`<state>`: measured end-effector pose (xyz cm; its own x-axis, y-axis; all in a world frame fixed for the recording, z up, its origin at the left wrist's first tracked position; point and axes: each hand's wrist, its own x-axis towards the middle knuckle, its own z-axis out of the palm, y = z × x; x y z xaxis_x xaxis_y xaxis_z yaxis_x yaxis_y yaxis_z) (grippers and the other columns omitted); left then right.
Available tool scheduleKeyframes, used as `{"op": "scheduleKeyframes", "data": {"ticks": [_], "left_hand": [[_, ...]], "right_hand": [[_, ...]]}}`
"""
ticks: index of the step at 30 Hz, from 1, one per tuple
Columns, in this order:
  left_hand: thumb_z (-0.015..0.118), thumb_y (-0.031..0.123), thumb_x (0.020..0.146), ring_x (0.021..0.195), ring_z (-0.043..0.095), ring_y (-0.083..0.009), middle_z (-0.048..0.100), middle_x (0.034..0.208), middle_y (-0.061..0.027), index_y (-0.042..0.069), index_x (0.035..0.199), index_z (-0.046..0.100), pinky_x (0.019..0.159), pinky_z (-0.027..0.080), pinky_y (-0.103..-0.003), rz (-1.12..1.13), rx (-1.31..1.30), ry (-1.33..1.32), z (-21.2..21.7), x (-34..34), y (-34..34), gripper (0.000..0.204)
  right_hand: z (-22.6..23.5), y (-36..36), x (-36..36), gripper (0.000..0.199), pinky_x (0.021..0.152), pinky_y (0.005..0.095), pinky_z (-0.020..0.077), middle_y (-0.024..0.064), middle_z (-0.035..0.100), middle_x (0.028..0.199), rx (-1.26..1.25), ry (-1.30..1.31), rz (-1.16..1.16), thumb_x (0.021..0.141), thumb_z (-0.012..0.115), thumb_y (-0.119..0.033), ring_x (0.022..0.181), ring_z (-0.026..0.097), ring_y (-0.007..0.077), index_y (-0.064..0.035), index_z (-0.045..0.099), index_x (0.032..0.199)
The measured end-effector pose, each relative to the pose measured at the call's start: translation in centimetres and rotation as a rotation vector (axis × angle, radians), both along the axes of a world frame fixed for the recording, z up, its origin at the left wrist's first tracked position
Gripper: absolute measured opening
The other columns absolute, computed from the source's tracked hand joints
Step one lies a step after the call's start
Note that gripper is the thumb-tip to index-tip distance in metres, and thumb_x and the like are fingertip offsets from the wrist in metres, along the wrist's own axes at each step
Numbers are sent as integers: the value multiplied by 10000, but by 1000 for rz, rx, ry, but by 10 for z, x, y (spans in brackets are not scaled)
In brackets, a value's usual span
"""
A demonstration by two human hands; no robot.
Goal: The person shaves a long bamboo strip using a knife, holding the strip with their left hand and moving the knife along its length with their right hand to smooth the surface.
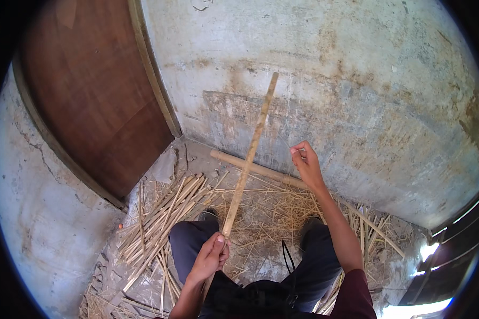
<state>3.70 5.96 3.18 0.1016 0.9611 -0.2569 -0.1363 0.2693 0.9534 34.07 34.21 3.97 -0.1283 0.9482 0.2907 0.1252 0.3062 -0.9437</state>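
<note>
My left hand [210, 256] grips the lower end of a long pale bamboo strip [252, 146], which rises tilted to the upper right in front of the wall. My right hand [306, 164] is raised to the right of the strip, apart from it, with thumb and fingers pinched together. Whether a thin fibre sits between them I cannot tell. My knees in dark trousers [189, 239] are below the hands.
A pile of split bamboo sticks [162, 218] lies on the floor at the left. A thicker bamboo pole [261, 170] lies along the stained concrete wall [356, 95]. Dry shavings [271, 212] cover the floor. A brown wooden door [96, 90] stands at the left.
</note>
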Motion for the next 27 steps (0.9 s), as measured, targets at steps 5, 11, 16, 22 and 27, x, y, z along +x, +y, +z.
{"op": "scheduleKeyframes", "data": {"ticks": [5,11,16,22,27], "left_hand": [[369,409,1219,512,320,-55,403,700,33,79,1076,538,454,294,-244,-72,-72,-101,8,15,14,398],[397,442,1205,529,331,-49,393,698,61,91,1066,544,466,286,-245,-79,-81,-188,22,18,16,405],[578,368,1165,584,373,-48,431,712,68,52,1177,595,516,298,-258,-92,26,-44,17,20,12,317],[608,302,1158,614,372,-27,463,728,87,29,1265,669,524,304,-270,-4,333,389,3,25,11,300],[622,284,1151,654,378,-53,465,697,58,-14,1129,717,553,332,-314,74,413,506,24,33,11,314]], "right_hand": [[26,-61,-25,171,673,309,506,57,724,895,300,45,123,1112,661,-210,823,669,101,-46,614,1122],[30,-118,-43,153,673,309,562,80,779,933,468,-208,354,1033,765,-165,805,752,160,-38,686,1069],[28,-132,-52,160,569,325,531,60,742,831,555,-263,501,972,835,-162,630,712,205,-52,735,1031],[27,-143,-63,157,478,331,456,31,684,777,732,-307,538,918,878,-176,566,643,177,-85,751,930],[23,-145,-64,142,444,312,429,4,659,759,763,-333,510,894,892,-178,534,613,150,-117,769,925]]}}
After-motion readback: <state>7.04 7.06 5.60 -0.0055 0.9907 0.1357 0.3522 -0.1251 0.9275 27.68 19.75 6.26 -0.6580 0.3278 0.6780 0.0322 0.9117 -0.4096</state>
